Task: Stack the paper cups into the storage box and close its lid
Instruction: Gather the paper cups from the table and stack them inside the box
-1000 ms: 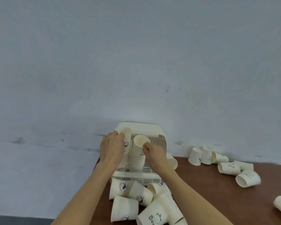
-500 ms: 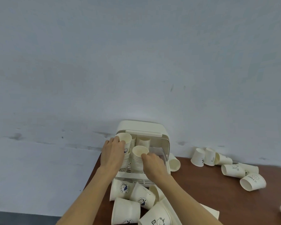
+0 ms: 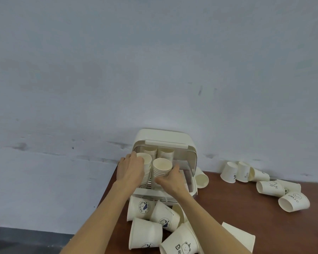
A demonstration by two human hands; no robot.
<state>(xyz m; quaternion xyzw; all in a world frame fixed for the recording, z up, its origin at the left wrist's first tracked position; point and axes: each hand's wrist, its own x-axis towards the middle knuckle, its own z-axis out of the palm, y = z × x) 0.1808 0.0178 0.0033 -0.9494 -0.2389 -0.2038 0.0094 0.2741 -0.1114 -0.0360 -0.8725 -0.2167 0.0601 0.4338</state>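
- Both hands are inside the open front of the storage box [image 3: 184, 142], each against a stack of cups.
- Curled round the left stack [image 3: 145, 165], my left hand [image 3: 130, 169] wraps the stack's left side, with fingertips at the rim of the top cup.
- My right hand [image 3: 173, 180] cups the right stack [image 3: 162, 168] low on its near side, thumb and fingers bent round the lower cups.
- Two more stacks [image 3: 159, 153] stand behind these, deeper in the box, under its raised lid [image 3: 166, 143].
- How many cups each stack holds I cannot count; the rims blur together.
- The palm sides of both hands are turned away from view, so where skin meets paper is mostly hidden.
- The slatted floor of the box shows only in strips between my wrists.
- Both forearms reach forward from the bottom edge, bare, converging on the box; elbows are cut off.
- The box sits at the far left corner of the brown table [image 3: 246, 208], against the pale wall [image 3: 154, 70].
- Loose cups [image 3: 145, 233] lie tumbled just in front of the box, partly under my right forearm; several carry printed badges and part of a word.
- One cup [image 3: 202, 178] lies on its side just beside the box's right wall.
- A further scatter of cups [image 3: 270, 187] lies well apart to the right, one reading HELLO [image 3: 294, 201].
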